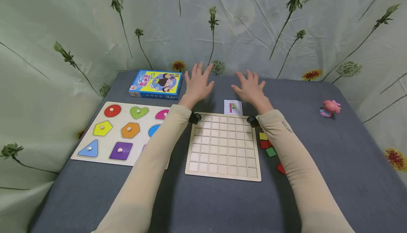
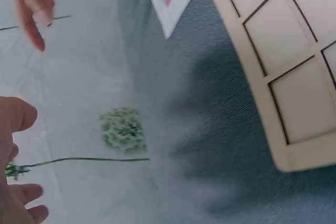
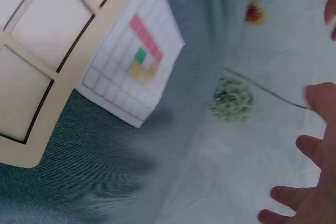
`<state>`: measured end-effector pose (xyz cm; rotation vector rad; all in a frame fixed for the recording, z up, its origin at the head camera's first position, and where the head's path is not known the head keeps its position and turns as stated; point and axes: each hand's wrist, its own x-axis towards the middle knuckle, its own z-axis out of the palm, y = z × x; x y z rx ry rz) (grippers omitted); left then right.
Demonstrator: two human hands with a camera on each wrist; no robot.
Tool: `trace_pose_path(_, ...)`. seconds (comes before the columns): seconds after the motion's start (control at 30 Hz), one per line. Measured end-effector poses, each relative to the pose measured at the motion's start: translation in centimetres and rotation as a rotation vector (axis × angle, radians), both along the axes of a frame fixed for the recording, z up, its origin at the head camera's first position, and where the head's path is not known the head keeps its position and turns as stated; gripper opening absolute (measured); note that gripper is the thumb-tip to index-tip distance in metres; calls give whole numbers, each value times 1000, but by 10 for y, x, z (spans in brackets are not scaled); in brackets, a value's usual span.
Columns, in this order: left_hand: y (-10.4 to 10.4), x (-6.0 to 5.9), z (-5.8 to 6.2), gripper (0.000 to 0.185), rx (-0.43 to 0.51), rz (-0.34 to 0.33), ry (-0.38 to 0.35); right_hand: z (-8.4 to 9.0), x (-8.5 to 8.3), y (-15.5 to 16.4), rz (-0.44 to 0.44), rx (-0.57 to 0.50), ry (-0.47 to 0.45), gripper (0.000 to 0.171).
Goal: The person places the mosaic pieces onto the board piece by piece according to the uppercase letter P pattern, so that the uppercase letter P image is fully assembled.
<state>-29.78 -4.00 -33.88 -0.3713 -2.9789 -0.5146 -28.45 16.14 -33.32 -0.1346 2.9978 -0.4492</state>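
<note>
Both hands hover over the back of the table with fingers spread and nothing in them. My left hand (image 1: 198, 86) is above the far left of the wooden grid board (image 1: 223, 146), right of the boxed game. My right hand (image 1: 251, 89) is above the far right of that board, beside a small paper card (image 1: 233, 107). The card carries a printed grid with red, green and yellow squares, seen closer in the right wrist view. Right of the board, partly hidden by my right sleeve, lie loose colored tiles: a yellow tile (image 1: 263, 136), a green tile (image 1: 271, 151) and red ones (image 1: 264, 144).
A shape puzzle board (image 1: 105, 144) with knobbed pieces lies at left, partly covered by my left sleeve. Behind it is a blue and yellow box (image 1: 155, 84). A pink figurine (image 1: 330, 108) stands at far right. A floral curtain (image 1: 248, 21) hangs behind the grey table (image 1: 219, 208).
</note>
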Motion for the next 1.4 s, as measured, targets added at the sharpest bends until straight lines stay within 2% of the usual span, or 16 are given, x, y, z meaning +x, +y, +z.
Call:
trace_pose_path(0.13, -6, 8, 8, 60, 33, -13, 41, 9, 10, 2, 16, -35, -18, 61)
trace_pose_path(0.23, -9, 13, 9, 58, 53, -25, 51, 11, 15, 4, 25, -40, -4, 60)
trace_pose_path(0.37, -16, 26, 5, 52, 146, -17, 92, 13, 25, 6, 50, -76, 105, 55)
trace_pose_path(0.47, -23, 41, 1, 47, 238, 5, 119, 16, 36, 8, 86, -136, 222, 50)
trace_pose_path(0.6, -29, 60, -2, 44, 312, 6, 125, 21, 49, 12, 122, -202, 325, 46)
trace_pose_path(0.77, -36, 79, -2, 42, 354, -19, 89, 23, 60, 17, 165, -215, 392, 44)
trace_pose_path(0.9, -43, 93, -5, 42, 376, -26, 56, 21, 70, 21, 206, -235, 404, 41)
trace_pose_path(1.13, -56, 118, -18, 43, 450, -55, -15, 10, 88, 37, 272, -258, 411, 36)
trace_pose_path(1.4, -58, 135, -30, 44, 452, -79, -61, -3, 97, 56, 322, -267, 408, 30)
